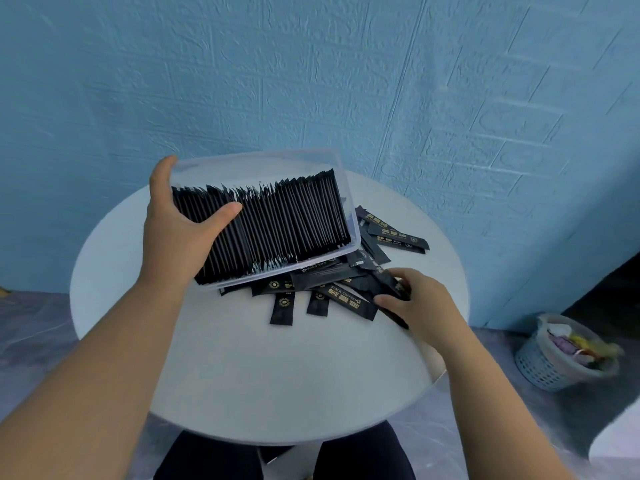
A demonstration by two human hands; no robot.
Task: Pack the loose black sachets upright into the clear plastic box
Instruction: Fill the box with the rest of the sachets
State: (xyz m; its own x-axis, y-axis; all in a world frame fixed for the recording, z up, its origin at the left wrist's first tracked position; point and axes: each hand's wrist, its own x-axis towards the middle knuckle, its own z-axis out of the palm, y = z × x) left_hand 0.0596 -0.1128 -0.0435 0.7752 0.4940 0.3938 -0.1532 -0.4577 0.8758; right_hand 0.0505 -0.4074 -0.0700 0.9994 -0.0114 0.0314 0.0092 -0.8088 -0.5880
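Head camera: a person's left hand (176,230) grips the 9 o'clock end of the tilted clear plastic box (277,161), thumb across its upright packed row (277,226). The right hand (420,299) curls round loose black sachets (346,299) piled at the box's 5 o'clock on a round table (259,375).

Bare left hand (180,223) and right hand (424,301), forearms uncovered; dark trousers (207,457) cover both thighs.
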